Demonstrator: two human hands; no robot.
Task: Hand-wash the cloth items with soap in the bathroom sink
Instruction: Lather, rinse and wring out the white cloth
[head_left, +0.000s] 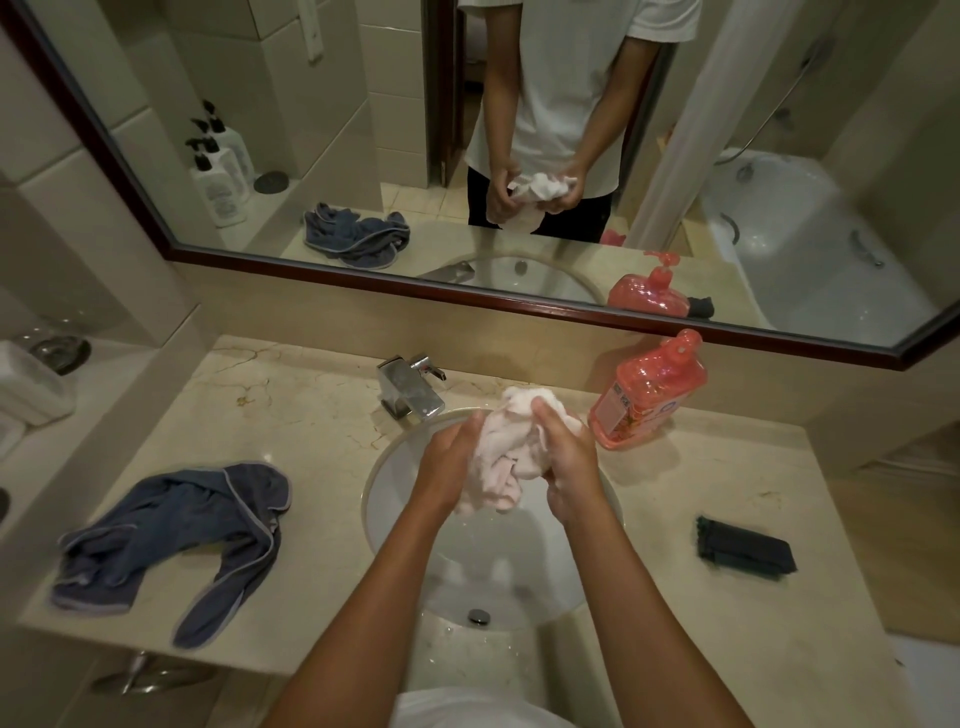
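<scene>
Both hands grip pale cloth above sink.

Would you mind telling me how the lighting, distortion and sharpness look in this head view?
Head view: dim, warm light; wide-angle bends the mirror frame and counter; faucet shows glare; pink cloth and both hands look slightly soft.

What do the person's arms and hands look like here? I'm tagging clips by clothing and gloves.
Both the left hand and the right hand are bare: no gloves, and no rings, watch or bracelets that I can make out. The forearms are uncovered up to the frame edge. The mirror shows a white short-sleeved shirt.
</scene>
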